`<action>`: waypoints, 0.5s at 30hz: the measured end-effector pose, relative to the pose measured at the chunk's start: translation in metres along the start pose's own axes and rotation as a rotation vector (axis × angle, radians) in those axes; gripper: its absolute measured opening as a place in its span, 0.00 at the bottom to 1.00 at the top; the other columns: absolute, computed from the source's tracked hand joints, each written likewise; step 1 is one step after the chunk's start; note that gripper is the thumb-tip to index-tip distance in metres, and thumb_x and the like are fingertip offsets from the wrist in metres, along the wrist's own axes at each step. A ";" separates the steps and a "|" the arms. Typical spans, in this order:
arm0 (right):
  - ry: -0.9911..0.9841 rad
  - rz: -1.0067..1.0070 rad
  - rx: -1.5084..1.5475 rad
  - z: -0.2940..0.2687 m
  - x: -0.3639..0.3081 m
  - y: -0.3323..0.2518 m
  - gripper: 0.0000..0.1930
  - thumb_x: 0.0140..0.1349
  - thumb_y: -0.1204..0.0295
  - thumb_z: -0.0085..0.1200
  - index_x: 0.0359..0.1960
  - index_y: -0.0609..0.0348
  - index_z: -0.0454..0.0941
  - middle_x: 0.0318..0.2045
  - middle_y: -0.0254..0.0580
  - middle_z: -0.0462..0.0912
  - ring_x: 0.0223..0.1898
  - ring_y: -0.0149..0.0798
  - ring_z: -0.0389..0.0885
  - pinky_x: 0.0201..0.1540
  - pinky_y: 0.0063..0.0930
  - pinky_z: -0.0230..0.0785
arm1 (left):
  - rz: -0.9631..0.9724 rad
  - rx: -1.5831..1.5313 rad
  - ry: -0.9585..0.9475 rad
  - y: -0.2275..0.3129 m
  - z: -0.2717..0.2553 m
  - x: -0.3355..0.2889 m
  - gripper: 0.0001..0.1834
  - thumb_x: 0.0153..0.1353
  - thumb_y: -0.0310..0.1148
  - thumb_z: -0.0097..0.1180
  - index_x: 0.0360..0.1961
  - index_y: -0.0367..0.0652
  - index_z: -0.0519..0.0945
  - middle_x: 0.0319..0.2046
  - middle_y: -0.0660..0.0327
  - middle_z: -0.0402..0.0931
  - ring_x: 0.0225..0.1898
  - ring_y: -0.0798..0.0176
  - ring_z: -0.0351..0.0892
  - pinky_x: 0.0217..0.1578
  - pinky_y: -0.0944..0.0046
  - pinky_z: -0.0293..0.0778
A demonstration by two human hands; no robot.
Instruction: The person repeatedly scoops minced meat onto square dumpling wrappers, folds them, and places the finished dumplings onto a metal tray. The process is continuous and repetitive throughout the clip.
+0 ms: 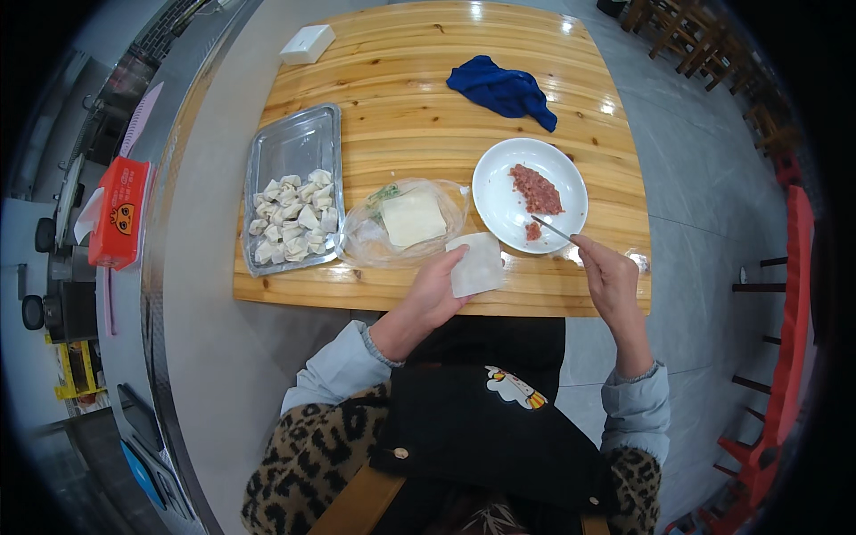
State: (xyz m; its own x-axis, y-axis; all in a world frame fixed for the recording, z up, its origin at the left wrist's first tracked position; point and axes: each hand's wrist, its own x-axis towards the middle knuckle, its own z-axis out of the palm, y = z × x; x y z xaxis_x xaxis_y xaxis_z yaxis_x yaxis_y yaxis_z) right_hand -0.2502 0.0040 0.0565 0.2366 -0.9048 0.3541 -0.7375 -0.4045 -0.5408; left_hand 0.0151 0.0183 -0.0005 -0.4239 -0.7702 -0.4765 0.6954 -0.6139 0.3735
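We have a metal tray (pixel 301 147) far left on the desk (pixel 401 107), long axis running away from us, far end leaning a bit right. Folded dumplings (pixel 294 217) fill its near half; they overlap, so we can't count them. Just right of it, a clear plastic bag (pixel 364 241): folds hard to trace, plus a greenish patch we can't make out. Stacked wrappers (pixel 415 220) lie on it; can't read the stack's depth.

Left hand (pixel 434 290): forearm angles in from lower left, partly under sleeve. Fingers closed on a loose wrapper (pixel 475 267), thumb on its left edge, other fingers mostly hidden beneath. Wrapper sits between bag and plate, by the desk's near edge. It's squarish, so no clear long axis; broad face up toward us, slightly rotated. Can't tell its height off the desk.

White plate (pixel 495 192) next, holding minced meat (pixel 538 190) in one big heap and a small lump nearer us. Thin utensil (pixel 553 229) slopes from lower right to upper left, tip over the meat between heap and lump; contact unclear, handle end hidden in the grip.

Right hand (pixel 611 272): forearm up from lower right, back toward us, fingers pinched tight on the utensil.
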 end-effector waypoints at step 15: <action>-0.158 0.294 0.361 0.021 -0.010 -0.030 0.11 0.61 0.73 0.50 0.43 0.60 0.80 0.18 0.57 0.75 0.19 0.49 0.76 0.23 0.33 0.65 | -0.043 -0.137 -0.130 -0.008 0.006 0.014 0.22 0.71 0.41 0.33 0.58 0.38 0.64 0.56 0.53 0.69 0.56 0.54 0.70 0.58 0.54 0.67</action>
State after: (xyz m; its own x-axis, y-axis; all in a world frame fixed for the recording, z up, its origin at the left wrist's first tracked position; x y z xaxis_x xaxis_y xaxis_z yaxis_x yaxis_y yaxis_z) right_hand -0.2168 0.0225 0.0532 0.1648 -0.9854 0.0422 -0.5279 -0.1242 -0.8402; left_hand 0.0006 0.0114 -0.0056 -0.5198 -0.7654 -0.3793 0.7441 -0.6238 0.2391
